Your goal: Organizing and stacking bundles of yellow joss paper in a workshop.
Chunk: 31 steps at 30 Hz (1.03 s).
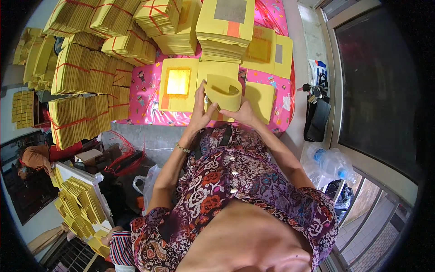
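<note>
Both my hands hold a bent stack of yellow joss paper [229, 100] above the near edge of the table, its sheets curled into a loop. My left hand [200, 110] grips its left side, fingers behind and thumb at the lower edge. My right hand [241, 112] closes on the lower right side, with some of its fingers hidden. Beneath and behind lies a flat yellow stack [219, 68]. Left of it is a joss paper pile with a shiny gold foil square [178, 82]; to the right lies a plain yellow pile [259, 100].
A pink patterned cover [149, 90] lies on the table. Bundles tied with red string [74, 72] stand high at the left; a tall stack with a silver square [229, 11] stands behind. Clear plastic bottles [333, 165] lie at right. Another person's striped sleeve [121, 247] shows lower left.
</note>
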{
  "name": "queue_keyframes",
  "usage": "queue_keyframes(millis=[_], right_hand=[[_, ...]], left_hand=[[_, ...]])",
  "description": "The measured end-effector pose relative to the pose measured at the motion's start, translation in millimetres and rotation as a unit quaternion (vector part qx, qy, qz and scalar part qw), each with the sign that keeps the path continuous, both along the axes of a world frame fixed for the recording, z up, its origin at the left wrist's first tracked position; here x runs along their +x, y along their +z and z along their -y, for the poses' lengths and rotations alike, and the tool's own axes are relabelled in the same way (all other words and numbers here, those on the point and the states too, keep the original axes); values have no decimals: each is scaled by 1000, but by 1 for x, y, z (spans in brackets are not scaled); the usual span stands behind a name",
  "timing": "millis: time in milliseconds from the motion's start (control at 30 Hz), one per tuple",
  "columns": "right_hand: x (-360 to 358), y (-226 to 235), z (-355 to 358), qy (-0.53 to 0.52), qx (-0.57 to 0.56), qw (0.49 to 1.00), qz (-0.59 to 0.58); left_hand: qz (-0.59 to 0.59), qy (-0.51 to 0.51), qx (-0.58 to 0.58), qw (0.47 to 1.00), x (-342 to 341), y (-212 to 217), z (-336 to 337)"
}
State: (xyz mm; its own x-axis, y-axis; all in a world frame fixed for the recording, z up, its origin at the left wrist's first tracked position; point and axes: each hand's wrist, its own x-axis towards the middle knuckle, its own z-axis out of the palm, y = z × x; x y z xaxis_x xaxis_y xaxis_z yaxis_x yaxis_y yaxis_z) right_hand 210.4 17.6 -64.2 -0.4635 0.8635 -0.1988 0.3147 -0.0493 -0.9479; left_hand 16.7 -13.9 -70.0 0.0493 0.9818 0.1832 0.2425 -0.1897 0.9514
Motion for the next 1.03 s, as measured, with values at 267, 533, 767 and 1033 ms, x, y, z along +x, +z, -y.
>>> queue_keyframes(millis=[267,533,767,1033], right_hand=[[-3,36,-1,-34,-32,990,-135],[-10,44,1,-108,-85,973,-185],[-13,63,-4,-138,-125,962,-198],[-14,64,-3,-126,27,978,-164]], left_hand=[[266,-42,-161,950,2,43,-8],[307,-8,-231,923,8,74,-11],[339,-10,-265,903,10,72,-21],[318,5,-232,919,14,75,-15]])
